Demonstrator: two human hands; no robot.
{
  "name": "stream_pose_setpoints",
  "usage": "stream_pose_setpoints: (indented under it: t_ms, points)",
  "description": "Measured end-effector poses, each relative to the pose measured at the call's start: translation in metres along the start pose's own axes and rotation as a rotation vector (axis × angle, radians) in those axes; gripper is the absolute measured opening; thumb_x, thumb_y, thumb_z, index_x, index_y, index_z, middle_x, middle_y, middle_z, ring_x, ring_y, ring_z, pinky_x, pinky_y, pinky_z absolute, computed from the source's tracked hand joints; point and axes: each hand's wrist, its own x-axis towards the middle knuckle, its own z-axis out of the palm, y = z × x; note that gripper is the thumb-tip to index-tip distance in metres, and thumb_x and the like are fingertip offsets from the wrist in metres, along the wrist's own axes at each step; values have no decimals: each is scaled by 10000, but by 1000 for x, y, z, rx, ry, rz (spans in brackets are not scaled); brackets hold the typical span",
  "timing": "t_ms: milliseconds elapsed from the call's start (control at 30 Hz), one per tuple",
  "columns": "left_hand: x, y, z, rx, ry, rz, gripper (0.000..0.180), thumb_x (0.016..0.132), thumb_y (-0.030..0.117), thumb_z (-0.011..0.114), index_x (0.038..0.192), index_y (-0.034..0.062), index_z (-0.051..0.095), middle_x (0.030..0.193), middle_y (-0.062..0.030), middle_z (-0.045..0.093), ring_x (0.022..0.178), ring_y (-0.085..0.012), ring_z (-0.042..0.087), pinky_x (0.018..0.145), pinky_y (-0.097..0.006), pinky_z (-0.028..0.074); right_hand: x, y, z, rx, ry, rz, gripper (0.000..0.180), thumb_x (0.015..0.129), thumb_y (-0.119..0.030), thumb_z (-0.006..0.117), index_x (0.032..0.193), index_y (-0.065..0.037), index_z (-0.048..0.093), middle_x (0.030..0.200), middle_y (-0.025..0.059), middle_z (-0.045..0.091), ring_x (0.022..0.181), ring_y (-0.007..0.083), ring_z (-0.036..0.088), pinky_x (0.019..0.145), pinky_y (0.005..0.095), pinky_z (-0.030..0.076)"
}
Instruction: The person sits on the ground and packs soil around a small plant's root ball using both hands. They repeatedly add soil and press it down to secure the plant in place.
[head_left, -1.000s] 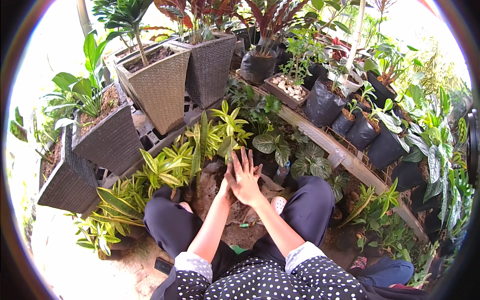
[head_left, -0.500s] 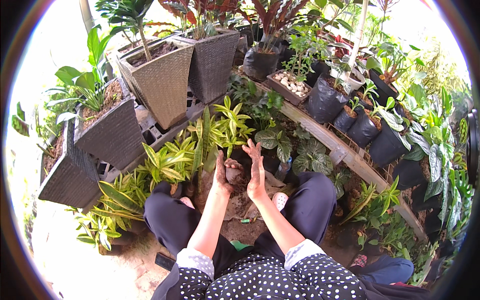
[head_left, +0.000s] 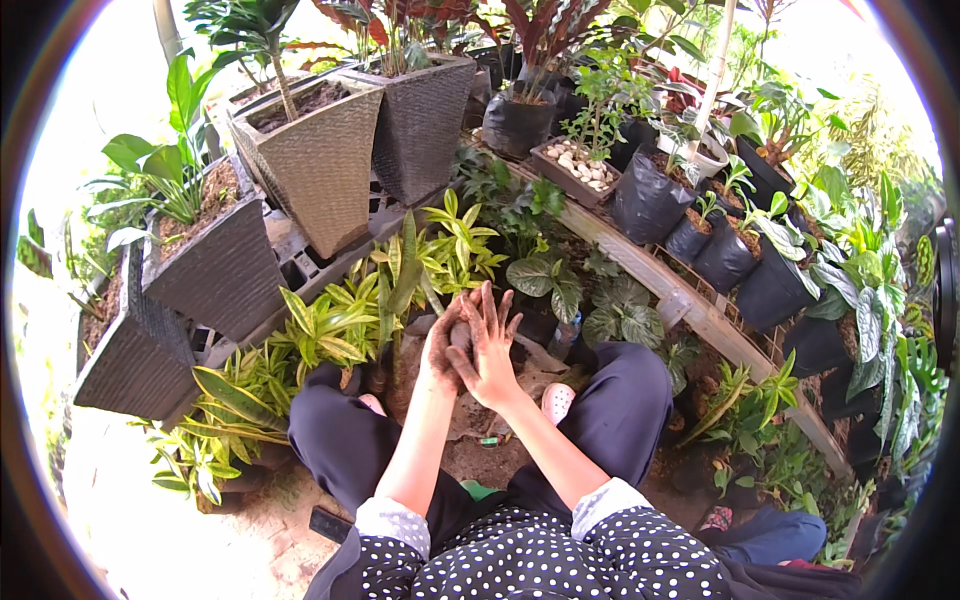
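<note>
Between my knees, my soil-stained hands are together over the ground. A dark brown ball, which looks like packed soil (head_left: 461, 336), sits between the palms, mostly hidden by the fingers. My left hand (head_left: 440, 352) cups it from the left. Against its right side lies my right hand (head_left: 489, 355), its fingers stretched and spread upward. Below the hands is a greyish sheet or sack (head_left: 535, 372) with loose soil on and around it. A small green item (head_left: 489, 441) lies on the soil nearer to me.
Tall textured planters (head_left: 310, 165) stand at the left and back. Variegated yellow-green plants (head_left: 330, 325) crowd the left side. A metal beam (head_left: 640, 265) runs along the right, with black plant bags (head_left: 650, 200) behind it. A clear bottle (head_left: 565, 335) stands by my right knee. Another person's leg (head_left: 770, 540) shows at lower right.
My right hand has moved left and closed the gap, so its palm now meets the soil ball and my left hand. The ball is more covered than before.
</note>
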Motion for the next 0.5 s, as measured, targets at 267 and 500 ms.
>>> stream_pose_setpoints:
  t_ms: [267,500]
  points:
    - [-9,16,7,-48,75,-160,355,922,304,447,1131,35,545,1100,-126,591,1047,-274,558,919,-408,442,16,9,-20,-10,62,-169,553,789,-399,650,1257,-136,515,1391,120,406,1355,351,233,1078,560,90]
    - [21,2,-65,-336,-328,-39,395,932,285,420,1240,47,486,1216,-113,537,1109,-209,521,973,-359,404,22,-14,-24,-68,169,-218,661,722,-451,702,1256,-101,534,1423,161,342,1361,370,198,1089,535,77]
